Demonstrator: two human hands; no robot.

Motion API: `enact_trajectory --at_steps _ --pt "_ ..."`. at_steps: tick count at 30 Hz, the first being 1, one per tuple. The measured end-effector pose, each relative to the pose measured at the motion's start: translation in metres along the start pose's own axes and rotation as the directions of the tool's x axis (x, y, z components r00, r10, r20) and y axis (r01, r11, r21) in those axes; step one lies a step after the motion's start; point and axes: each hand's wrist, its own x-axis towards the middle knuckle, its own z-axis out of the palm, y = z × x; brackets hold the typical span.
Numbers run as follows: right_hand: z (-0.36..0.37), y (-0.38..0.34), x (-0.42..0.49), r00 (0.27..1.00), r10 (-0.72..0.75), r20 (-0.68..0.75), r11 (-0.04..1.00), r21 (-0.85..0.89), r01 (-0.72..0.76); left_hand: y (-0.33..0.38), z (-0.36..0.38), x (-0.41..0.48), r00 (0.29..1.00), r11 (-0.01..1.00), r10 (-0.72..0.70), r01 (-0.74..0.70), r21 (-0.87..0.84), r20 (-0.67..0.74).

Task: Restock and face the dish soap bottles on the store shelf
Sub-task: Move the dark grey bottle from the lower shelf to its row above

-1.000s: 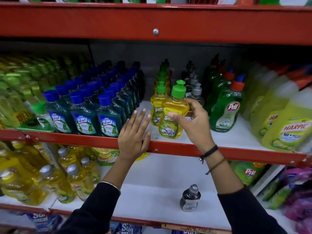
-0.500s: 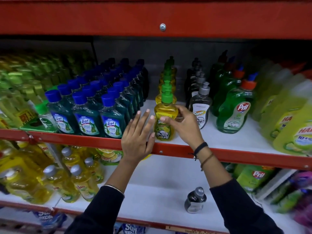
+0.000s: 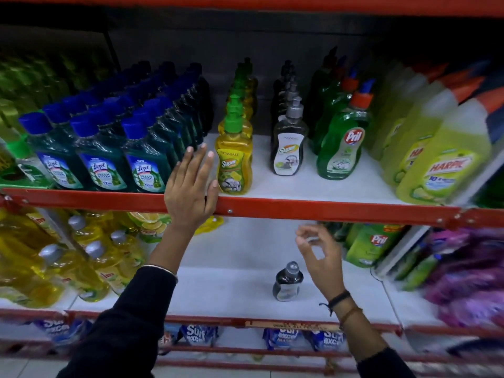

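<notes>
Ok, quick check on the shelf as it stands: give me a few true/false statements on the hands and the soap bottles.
1. The yellow Super bottle stands upright at the shelf front. True.
2. The right hand grips that yellow bottle. False: it is empty, down by the lower shelf.
3. The left hand rests open on the red shelf rail. True.
4. The lone dark bottle on the lower shelf lies on its side. False: it stands upright.
5. The green Pril bottle sits left of the yellow one. False: it is to the right.
</notes>
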Motion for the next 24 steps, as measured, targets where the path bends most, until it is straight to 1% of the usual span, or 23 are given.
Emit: enact_trajectory --at_steps 2,3,5,6,7,9,10,13,18,21,24 --pt "-0.011 0.039 -0.020 0.987 0.123 0.106 0.989 -0.090 -0.114 0.000 0.001 0.000 1.000 1.000 0.000 0.000 0.009 0.003" --pt "-0.016 0.058 -0.028 0.963 0.203 0.176 0.974 -0.140 -0.180 0.000 0.001 -0.001 1.000 1.000 -0.003 0.003 0.011 0.005" --pt "-0.022 0.090 -0.042 0.870 0.363 0.335 0.922 -0.262 -0.284 0.000 0.002 -0.001 1.000 1.000 -0.010 0.010 0.017 0.006" --pt "-0.022 0.102 -0.046 0.816 0.421 0.396 0.896 -0.320 -0.307 0.000 0.002 -0.001 1.000 1.000 -0.013 0.013 0.021 0.006" --pt "-0.021 0.112 -0.050 0.770 0.459 0.442 0.878 -0.359 -0.317 0.000 0.002 -0.001 1.000 1.000 -0.014 0.014 0.023 0.007" --pt "-0.017 0.117 -0.052 0.726 0.486 0.487 0.868 -0.368 -0.334 0.001 0.001 0.000 1.000 1.000 -0.016 0.016 0.026 0.009" --pt "-0.014 0.117 -0.052 0.724 0.487 0.489 0.869 -0.353 -0.346 0.001 0.001 0.000 1.000 1.000 -0.016 0.016 0.027 0.009" --pt "-0.010 0.120 -0.048 0.767 0.482 0.424 0.872 -0.319 -0.372 0.001 0.001 0.000 1.000 0.999 -0.012 0.012 0.033 0.004" --pt "-0.011 0.124 -0.049 0.745 0.474 0.470 0.880 -0.290 -0.377 0.000 0.001 -0.001 1.000 0.999 -0.018 0.017 0.034 0.015" --pt "-0.013 0.114 -0.050 0.775 0.424 0.468 0.906 -0.233 -0.354 0.001 0.001 0.000 0.999 0.999 -0.029 0.028 0.033 0.028" --pt "-0.019 0.083 -0.039 0.816 0.363 0.449 0.930 -0.122 -0.347 0.002 0.000 0.000 0.999 0.999 -0.027 0.026 0.030 0.031"
